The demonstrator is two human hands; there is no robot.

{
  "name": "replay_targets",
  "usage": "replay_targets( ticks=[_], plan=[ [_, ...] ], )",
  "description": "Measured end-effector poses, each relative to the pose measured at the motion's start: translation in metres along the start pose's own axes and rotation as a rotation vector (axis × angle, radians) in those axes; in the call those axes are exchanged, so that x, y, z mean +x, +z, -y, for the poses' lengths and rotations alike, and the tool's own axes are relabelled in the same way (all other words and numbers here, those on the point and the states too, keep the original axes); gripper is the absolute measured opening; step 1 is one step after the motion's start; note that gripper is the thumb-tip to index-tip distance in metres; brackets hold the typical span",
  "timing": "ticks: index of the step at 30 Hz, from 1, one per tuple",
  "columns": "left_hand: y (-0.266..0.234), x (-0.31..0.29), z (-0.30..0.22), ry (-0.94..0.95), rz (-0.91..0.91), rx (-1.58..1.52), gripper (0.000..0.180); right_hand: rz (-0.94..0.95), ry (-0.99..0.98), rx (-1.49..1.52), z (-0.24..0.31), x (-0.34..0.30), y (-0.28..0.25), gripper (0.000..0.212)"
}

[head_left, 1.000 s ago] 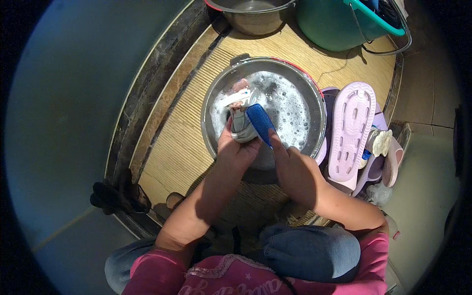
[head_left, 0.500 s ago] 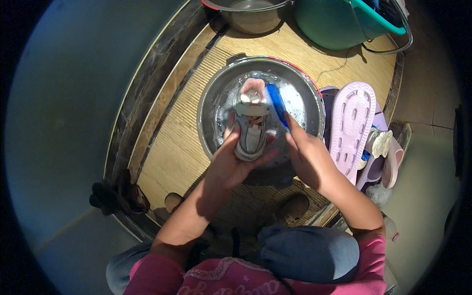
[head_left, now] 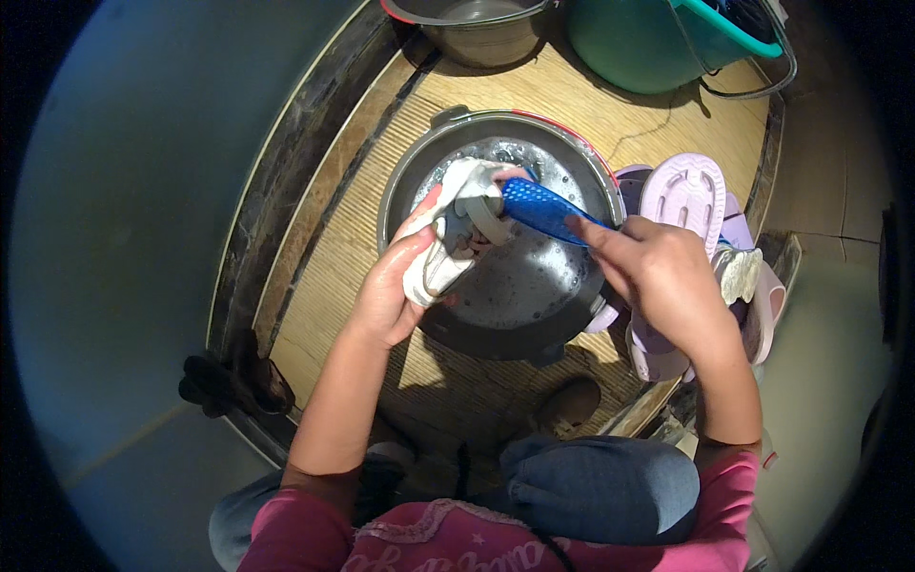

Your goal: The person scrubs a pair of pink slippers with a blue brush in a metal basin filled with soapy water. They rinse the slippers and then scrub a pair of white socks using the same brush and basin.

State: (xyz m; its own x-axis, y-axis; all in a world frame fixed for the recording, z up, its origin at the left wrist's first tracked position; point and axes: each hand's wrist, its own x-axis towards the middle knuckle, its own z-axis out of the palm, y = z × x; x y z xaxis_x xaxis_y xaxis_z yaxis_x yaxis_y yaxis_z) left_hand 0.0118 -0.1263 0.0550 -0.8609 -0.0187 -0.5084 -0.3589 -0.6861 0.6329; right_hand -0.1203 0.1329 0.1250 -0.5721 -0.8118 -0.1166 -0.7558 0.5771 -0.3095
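A small white and grey shoe [head_left: 456,234] with a strap is tilted on its side over a dark basin [head_left: 405,153] of soapy water. My left hand [head_left: 396,272] is closed round the shoe's sole side. In my right hand [head_left: 658,272] is a blue scrubbing brush [head_left: 543,209], gripped by its handle. The brush's head reaches the shoe's pinkish opening, and its bristles are mostly hidden from view.
Lilac slippers [head_left: 681,195] and other footwear are piled right of the basin. Behind stand another basin [head_left: 486,38] and a green bucket [head_left: 648,48] with a wire handle. Dark objects [head_left: 236,381] lie at the left platform edge.
My left hand has turned the shoe from upright onto its side, moving slightly left. My right hand has shifted right, and the brush now lies flatter, pointing left toward the shoe's opening.
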Motion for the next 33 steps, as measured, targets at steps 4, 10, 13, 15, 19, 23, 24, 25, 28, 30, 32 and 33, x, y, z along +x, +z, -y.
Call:
replay_targets(
  ticks=[4,10,13,15,19,23,24,25,28,30,32,33],
  plan=[
    [-0.010,0.003,-0.007,-0.093,0.094,0.206,0.065,-0.112,-0.165,-0.223,-0.011,0.003,0.009,0.030],
    [0.010,0.010,-0.019,-0.086,0.008,0.809,0.066,-0.146,-0.310,-0.256,0.003,-0.008,0.039,0.012],
    [0.008,0.012,-0.021,-0.194,0.011,0.668,0.060,-0.001,-0.267,-0.032,-0.005,-0.011,0.047,0.015],
    [-0.007,0.011,-0.030,-0.266,0.106,0.431,0.057,0.066,-0.274,0.193,-0.017,-0.010,0.041,0.026],
    [-0.009,0.017,-0.034,-0.117,0.242,0.183,0.068,0.201,-0.075,0.832,-0.031,-0.018,0.043,0.034],
    [-0.018,0.027,-0.031,-0.164,0.372,0.243,0.058,0.243,0.152,1.121,-0.031,-0.028,0.057,0.032],
    [-0.020,0.032,-0.031,-0.161,0.336,0.480,0.061,0.303,0.213,1.195,-0.030,-0.028,0.056,0.033],
    [-0.022,0.036,-0.031,-0.171,0.305,0.712,0.064,0.362,0.274,1.269,-0.029,-0.029,0.056,0.034],
    [-0.005,0.042,-0.008,-0.090,-0.018,0.687,0.062,0.464,0.382,1.510,-0.027,-0.032,0.060,0.037],
    [-0.008,0.048,0.015,-0.038,-0.139,0.526,0.070,0.505,0.488,1.697,-0.019,-0.030,0.058,0.037],
    [0.001,0.050,0.027,-0.116,-0.106,0.191,0.078,0.436,0.415,1.741,-0.008,-0.026,0.069,0.034],
    [0.008,0.050,0.028,-0.079,-0.149,0.151,0.078,0.397,0.426,1.681,-0.002,-0.021,0.070,0.034]
  ],
)
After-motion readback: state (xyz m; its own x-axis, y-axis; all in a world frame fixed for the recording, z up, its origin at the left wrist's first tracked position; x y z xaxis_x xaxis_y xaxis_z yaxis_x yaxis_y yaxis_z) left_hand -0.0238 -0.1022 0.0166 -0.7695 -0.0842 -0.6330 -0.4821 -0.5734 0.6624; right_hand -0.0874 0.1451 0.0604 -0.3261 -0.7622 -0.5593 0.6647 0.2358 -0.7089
